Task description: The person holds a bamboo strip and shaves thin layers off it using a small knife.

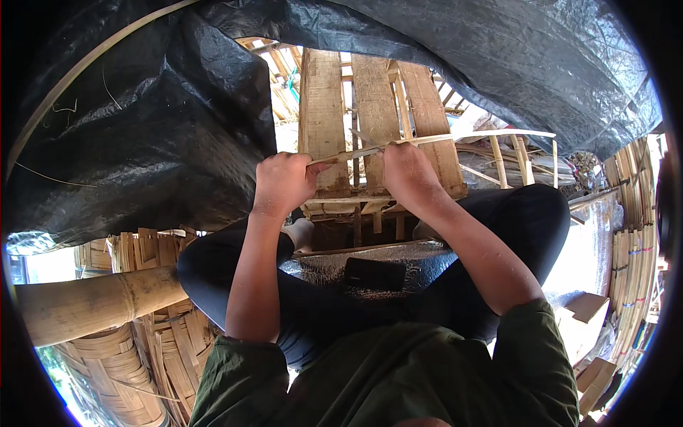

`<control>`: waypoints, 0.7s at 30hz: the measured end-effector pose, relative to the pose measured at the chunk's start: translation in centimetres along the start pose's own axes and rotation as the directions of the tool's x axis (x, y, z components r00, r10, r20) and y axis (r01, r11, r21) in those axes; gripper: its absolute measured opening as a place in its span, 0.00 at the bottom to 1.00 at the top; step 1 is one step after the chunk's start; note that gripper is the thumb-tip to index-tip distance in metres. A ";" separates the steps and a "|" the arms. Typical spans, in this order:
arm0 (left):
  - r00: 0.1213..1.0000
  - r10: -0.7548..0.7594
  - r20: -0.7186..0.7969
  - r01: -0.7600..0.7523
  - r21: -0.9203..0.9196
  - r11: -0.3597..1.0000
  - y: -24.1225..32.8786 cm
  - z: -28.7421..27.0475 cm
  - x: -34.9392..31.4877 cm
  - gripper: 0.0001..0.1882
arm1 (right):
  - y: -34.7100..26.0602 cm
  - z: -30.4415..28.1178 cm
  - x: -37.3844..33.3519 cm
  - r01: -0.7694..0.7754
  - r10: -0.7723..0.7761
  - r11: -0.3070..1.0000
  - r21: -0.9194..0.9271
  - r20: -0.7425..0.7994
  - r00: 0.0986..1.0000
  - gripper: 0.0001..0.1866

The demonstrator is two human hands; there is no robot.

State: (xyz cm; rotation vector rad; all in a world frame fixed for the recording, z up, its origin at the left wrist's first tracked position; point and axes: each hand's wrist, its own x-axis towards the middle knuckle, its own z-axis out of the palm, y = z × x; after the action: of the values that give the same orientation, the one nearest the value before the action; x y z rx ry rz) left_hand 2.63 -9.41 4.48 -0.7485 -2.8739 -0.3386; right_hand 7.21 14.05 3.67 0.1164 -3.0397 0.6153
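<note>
Plainly, in the head view, the work in hand is a slender bamboo strip (498, 133), lying almost level from just past twelve o'clock out toward two, held over wooden boards (375, 89) at twelve. The left hand (288, 178), at ten o'clock, is curled into a fist around the strip's near end, its thumb laid along it toward the other hand. At two o'clock the right hand (413, 174) is also closed, knuckles up, and appears to pinch the strip together with a thin blade-like piece (365, 137) that pokes out toward eleven; whether that is a knife or a loose sliver I cannot tell.

As for progress, the strip looks already reduced to a slim length. Beyond the right fist it is pale and fairly even, while the short stretch between the fists seems darker and rougher, so I judge the surface only partly worked, with that stretch left over. How much lies hidden inside the fists does not show.

Round about, black plastic sheeting (156, 142) hangs at ten o'clock, a thick bamboo pole (99, 302) juts in at eight with woven bamboo (107, 366) below it, and tied bundles of slats (629, 245) stand at three.
</note>
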 end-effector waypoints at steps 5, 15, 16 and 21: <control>1.000 -0.002 0.014 0.003 -0.017 1.000 -0.5 0.6 -0.3 0.19 | -0.9 0.1 -0.8 0.010 -0.007 0.984 -0.175 0.018 1.000 0.05; 1.000 0.028 -0.008 -0.028 -0.047 0.998 1.5 0.1 0.1 0.17 | -2.3 0.3 -3.0 -0.162 0.135 0.885 -0.437 -0.093 0.986 0.06; 0.999 0.033 -0.009 -0.033 -0.045 0.998 1.7 0.1 0.1 0.17 | -2.4 0.4 -3.1 -0.161 0.134 0.885 -0.438 -0.091 0.987 0.06; 0.998 0.047 -0.034 -0.046 0.015 0.999 2.1 -0.3 0.1 0.18 | -1.1 -0.9 -2.1 -0.089 0.093 0.939 -0.331 -0.005 0.996 0.11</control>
State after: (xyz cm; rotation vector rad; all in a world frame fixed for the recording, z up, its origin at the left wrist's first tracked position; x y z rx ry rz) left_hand 3.63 -7.72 5.15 -0.7979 -2.8191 -0.3221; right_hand 9.44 13.53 4.81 -0.0328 -3.1184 0.0977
